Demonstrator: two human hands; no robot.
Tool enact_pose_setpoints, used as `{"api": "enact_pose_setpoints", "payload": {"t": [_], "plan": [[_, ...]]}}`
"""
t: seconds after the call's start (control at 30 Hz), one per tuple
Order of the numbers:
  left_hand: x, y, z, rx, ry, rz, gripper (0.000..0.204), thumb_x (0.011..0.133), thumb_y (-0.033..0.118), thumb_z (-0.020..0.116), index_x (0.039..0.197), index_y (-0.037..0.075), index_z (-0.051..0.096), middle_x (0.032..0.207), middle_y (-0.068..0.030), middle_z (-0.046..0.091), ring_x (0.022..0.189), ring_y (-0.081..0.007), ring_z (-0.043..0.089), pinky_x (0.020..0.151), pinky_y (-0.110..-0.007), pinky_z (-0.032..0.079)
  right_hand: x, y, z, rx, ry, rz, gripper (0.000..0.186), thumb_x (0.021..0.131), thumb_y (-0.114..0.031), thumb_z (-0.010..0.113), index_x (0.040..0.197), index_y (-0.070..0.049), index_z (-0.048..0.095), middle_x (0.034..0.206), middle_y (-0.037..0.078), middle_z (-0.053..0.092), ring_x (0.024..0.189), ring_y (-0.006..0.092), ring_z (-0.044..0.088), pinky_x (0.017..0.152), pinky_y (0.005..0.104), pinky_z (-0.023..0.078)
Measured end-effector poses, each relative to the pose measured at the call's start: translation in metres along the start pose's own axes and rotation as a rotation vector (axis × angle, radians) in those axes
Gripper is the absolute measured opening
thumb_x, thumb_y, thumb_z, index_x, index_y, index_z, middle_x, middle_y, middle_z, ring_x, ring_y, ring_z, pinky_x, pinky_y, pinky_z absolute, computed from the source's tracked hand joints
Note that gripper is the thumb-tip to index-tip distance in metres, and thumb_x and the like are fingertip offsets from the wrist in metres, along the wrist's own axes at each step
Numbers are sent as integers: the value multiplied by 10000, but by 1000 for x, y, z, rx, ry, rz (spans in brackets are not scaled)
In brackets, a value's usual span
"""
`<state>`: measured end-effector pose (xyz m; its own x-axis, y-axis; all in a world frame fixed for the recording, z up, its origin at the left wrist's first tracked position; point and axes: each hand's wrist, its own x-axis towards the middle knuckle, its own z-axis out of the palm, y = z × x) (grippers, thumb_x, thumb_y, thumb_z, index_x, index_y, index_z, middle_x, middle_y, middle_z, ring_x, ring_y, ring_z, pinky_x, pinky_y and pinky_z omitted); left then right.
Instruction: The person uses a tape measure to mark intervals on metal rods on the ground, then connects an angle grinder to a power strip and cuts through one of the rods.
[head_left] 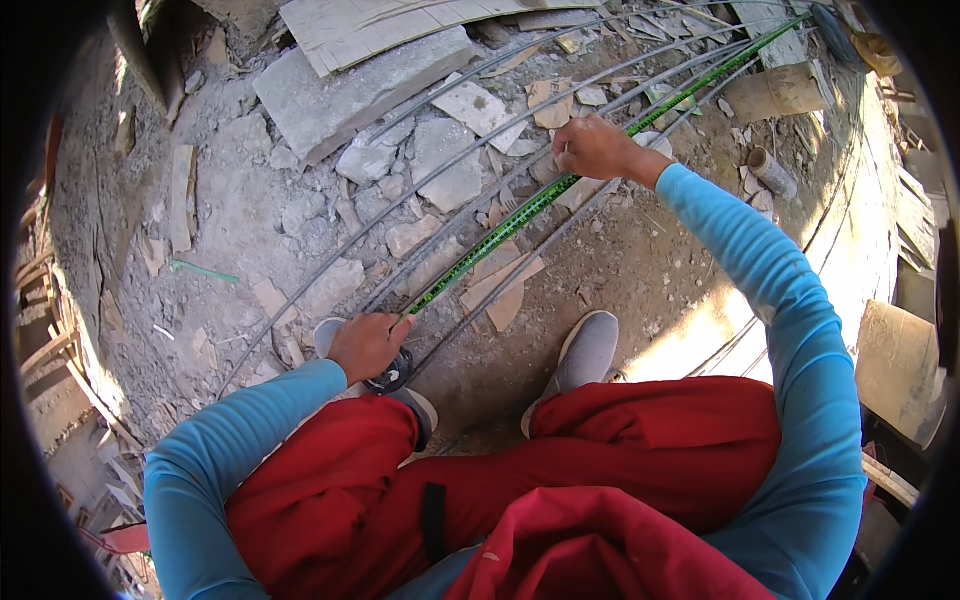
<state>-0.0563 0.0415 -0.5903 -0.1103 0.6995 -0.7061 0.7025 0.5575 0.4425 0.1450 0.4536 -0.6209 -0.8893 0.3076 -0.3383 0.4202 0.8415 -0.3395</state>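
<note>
A green tape measure's blade stretches diagonally from near my left foot to the far right, along several thin steel bars. My left hand is closed at the near end of the blade. Just below it is a dark rounded thing with pale markings, perhaps the tape's case, partly hidden by the hand. Farther along, my right hand hangs over the blade and bars with its fingers pinched together. What sits in that pinch, if anything, is too small to make out.
Broken concrete and tile pieces litter the dusty ground under the bars. A long concrete slab lies at the far left, with a pale panel behind. To the right are a short pipe piece and a curved tan sheet.
</note>
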Motion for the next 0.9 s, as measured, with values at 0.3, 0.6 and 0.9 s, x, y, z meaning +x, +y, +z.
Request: {"api": "enact_pose_setpoints", "payload": {"t": [0.3,0.6,0.9], "plan": [[-2,3,-1,9,-7,1,542,1055,456,442,850,27,702,879,-266,696,896,-498,654,855,-597,489,-4,-2,0,74,-6,56,159,801,-190,709,892,-63,737,1027,198,714,1022,409,657,912,491,524],[0,0,2,15,9,17,541,1049,461,456,829,31,699,849,-261,693,868,-495,656,830,-591,498,-1,-8,7,54,59,38,181,801,-178,693,913,-46,742,952,210,712,978,424,664,916,500,522],[1,1,0,-8,17,2,550,1050,462,455,806,23,679,847,-264,683,868,-495,647,827,-589,492,-3,-6,8,-7,122,-3,189,834,-192,700,919,-33,756,912,204,729,882,404,691,841,493,538]]}}
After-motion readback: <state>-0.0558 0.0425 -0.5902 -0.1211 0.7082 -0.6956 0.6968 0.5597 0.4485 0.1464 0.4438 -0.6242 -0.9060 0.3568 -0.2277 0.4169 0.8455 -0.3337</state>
